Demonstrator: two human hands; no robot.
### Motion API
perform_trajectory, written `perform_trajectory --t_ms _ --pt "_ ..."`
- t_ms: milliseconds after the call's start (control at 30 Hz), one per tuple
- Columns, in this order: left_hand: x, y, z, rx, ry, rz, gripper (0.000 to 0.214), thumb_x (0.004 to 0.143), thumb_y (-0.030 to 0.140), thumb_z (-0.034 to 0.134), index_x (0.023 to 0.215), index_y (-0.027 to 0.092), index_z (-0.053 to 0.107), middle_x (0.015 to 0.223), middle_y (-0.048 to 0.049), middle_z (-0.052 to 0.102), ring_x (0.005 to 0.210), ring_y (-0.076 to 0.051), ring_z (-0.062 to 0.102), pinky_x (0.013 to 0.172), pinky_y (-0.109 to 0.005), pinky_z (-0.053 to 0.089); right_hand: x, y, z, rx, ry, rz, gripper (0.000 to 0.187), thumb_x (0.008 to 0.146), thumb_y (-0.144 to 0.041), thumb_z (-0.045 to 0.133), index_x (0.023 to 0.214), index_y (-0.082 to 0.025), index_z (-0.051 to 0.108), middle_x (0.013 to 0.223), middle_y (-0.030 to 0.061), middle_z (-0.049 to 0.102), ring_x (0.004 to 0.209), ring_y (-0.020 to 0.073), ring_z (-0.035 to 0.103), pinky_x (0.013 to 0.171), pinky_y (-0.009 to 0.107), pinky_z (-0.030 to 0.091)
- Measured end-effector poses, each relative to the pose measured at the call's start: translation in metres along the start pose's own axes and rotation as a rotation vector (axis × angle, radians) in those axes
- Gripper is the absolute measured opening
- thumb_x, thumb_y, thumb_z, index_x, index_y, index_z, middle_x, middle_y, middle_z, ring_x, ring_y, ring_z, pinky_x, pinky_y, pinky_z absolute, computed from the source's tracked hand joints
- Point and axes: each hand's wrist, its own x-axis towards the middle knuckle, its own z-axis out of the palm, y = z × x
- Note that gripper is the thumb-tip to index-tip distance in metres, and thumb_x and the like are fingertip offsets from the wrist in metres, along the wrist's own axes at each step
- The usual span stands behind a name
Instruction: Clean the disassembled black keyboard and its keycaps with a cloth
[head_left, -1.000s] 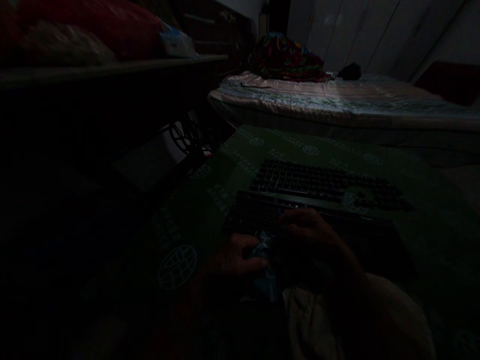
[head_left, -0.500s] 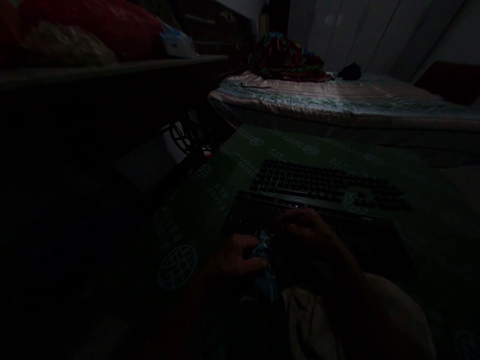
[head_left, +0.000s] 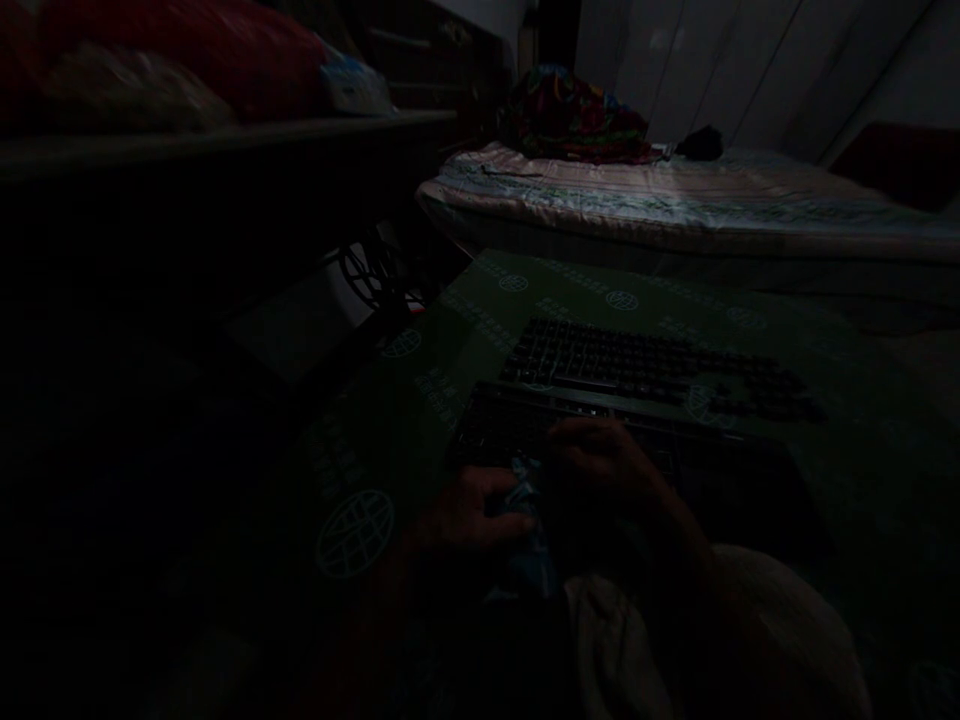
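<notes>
The view is very dark. My left hand (head_left: 480, 508) is closed on a crumpled blue cloth or wrapper (head_left: 534, 560), pinched between thumb and fingers; its exact kind is unclear. My right hand (head_left: 596, 450) hangs over the dark keyboard base (head_left: 750, 490), its fingers curled together close to the blue piece. Shadow hides whatever may be in those fingertips. Just beyond the base, rows of loose black keycaps (head_left: 592, 355) lie laid out in keyboard order, with a gap toward the right end.
All this rests on a green board (head_left: 570, 285) printed with white globes. Behind it stands a bed (head_left: 675, 205) with a patterned red cloth heap (head_left: 574, 115). At left, a shelf (head_left: 300, 135) carries a red bag (head_left: 247, 65) and a small blue-white pack (head_left: 356, 85).
My right hand has shifted slightly left, toward the blue piece. My left hand stays nearly in place, and the top of the blue piece has tilted a little left.
</notes>
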Motion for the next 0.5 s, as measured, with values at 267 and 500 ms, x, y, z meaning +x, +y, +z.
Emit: perform_trajectory --t_ms 267,500 --pt "0.0008 0.002 -0.0008 0.028 -0.002 -0.044 0.023 0.068 0.036 0.058 0.064 0.014 0.051 0.062 0.0034 0.046 0.058 -0.01 0.044 0.051 -0.019 0.033 0.0001 0.0008 0.0032 0.021 -0.072 0.033 0.019 0.069 -0.025 0.056 0.076 -0.014 0.069 0.068 0.0028 0.066 0.058 0.0123 0.057 0.049 0.02 0.039" --pt "0.0015 -0.0015 -0.0021 0.062 -0.021 -0.018 0.024 0.071 0.037 0.057 0.071 0.013 0.056 0.066 0.0026 0.049 0.061 -0.011 0.046 0.052 -0.019 0.033 0.0009 0.0035 0.0033 0.009 -0.04 0.008 0.019 0.07 -0.028 0.055 0.074 -0.015 0.069 0.068 0.0026 0.066 0.06 0.0133 0.057 0.053 0.022 0.042"
